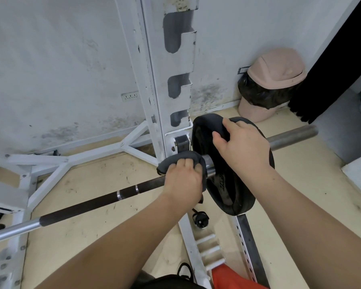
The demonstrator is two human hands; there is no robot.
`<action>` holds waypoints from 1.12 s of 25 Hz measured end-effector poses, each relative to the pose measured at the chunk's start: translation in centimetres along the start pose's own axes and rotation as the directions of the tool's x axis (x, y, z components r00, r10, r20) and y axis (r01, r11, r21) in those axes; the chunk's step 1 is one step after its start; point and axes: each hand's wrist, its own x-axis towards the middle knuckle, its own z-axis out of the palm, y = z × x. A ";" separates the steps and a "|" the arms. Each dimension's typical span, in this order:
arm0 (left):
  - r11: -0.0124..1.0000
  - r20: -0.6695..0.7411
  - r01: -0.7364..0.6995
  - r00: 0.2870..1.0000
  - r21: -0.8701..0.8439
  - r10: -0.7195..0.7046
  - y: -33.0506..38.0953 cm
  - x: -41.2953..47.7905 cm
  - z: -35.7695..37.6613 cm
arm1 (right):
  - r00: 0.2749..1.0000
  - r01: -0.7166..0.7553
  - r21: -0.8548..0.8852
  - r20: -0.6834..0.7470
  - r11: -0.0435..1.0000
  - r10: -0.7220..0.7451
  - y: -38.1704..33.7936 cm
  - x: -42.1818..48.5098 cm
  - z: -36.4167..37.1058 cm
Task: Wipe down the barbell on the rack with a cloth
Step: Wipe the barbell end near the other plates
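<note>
Left hand (183, 180) is clenching its grip on the grey cloth (175, 161) wrapped round the barbell (104, 199), just beside the weight plate (227, 190) at the rack (154, 90) upright. Right hand (242, 147) is grasping the plate's top rim, probably to stop the bar rolling.

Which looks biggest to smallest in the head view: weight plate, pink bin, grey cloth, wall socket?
1. weight plate
2. pink bin, farther from the camera, so its true size is unsure
3. grey cloth
4. wall socket

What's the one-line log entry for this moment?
left hand: grips cloth around barbell | right hand: grips weight plate rim | stage: wipe, plate end
</note>
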 end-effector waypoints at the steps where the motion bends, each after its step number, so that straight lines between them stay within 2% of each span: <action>1: 1.000 0.035 0.028 0.999 0.014 -0.029 -0.9 -0.6 -0.3 | 1.000 -0.001 -0.002 0.005 1.000 0.001 0.1 0.0 0.1; 3: 0.994 0.132 0.109 0.985 0.018 -0.111 -2.9 -2.2 -1.0 | 1.000 0.006 -0.009 -0.004 1.000 -0.006 0.2 -0.2 0.1; 6: 0.986 0.146 0.165 0.976 -0.003 -0.163 -4.9 -3.7 -1.0 | 0.997 0.022 -0.016 -0.071 1.000 -0.023 0.3 -0.7 0.5; 10: 0.983 0.010 -0.002 1.000 -0.184 0.004 -1.8 -1.5 0.0 | 0.997 0.017 -0.035 -0.081 0.999 -0.020 0.0 -0.9 0.5; 12: 0.983 -0.010 -0.013 1.000 -0.182 0.011 -1.8 -1.4 0.4 | 0.998 0.010 -0.032 -0.067 0.999 -0.012 0.0 -0.7 0.5; 14: 0.982 0.073 0.082 0.995 -0.168 -0.071 -3.7 -3.1 0.3 | 0.997 0.008 -0.041 -0.075 0.999 -0.011 0.0 -0.7 0.6; 16: 0.976 0.208 0.195 0.963 -0.095 -0.172 -5.8 -5.5 -0.6 | 0.995 0.010 -0.043 -0.096 0.999 -0.014 0.0 -0.7 0.7; 18: 0.960 0.281 0.270 0.929 -0.072 -0.240 -7.0 -7.4 -1.9 | 0.995 0.010 -0.046 -0.102 0.999 -0.015 0.0 -0.9 0.8; 19: 0.947 0.255 0.299 0.931 -0.117 -0.262 -7.1 -7.9 -2.9 | 0.995 0.011 -0.050 -0.102 0.999 -0.016 0.1 -0.9 0.8; 20: 0.932 0.148 0.303 0.949 -0.200 -0.277 -7.0 -8.1 -3.6 | 0.995 0.013 -0.052 -0.103 0.999 -0.019 0.1 -0.9 0.9; 22: 0.894 -0.129 0.235 0.944 -0.382 -0.303 -6.1 -7.1 -5.0 | 0.994 0.006 -0.052 -0.110 0.999 -0.011 0.1 -0.9 0.9; 23: 0.859 -0.216 0.180 0.924 -0.479 -0.314 -5.4 -6.1 -5.1 | 0.994 0.001 -0.052 -0.113 0.999 -0.006 0.1 -0.8 1.0; 24: 0.835 -0.244 0.139 0.920 -0.532 -0.308 -4.4 -5.2 -4.4 | 0.993 -0.002 -0.051 -0.114 0.999 -0.004 0.1 -0.8 1.0; 26: 0.859 -0.144 0.141 0.960 -0.493 -0.240 -2.9 -3.8 -2.0 | 0.992 0.006 -0.045 -0.125 0.999 -0.012 0.2 -0.7 0.9; 28: 0.947 0.066 0.186 0.982 -0.261 -0.175 -2.7 -4.2 -0.3 | 0.991 0.025 -0.052 -0.131 0.998 -0.032 0.3 -0.8 1.1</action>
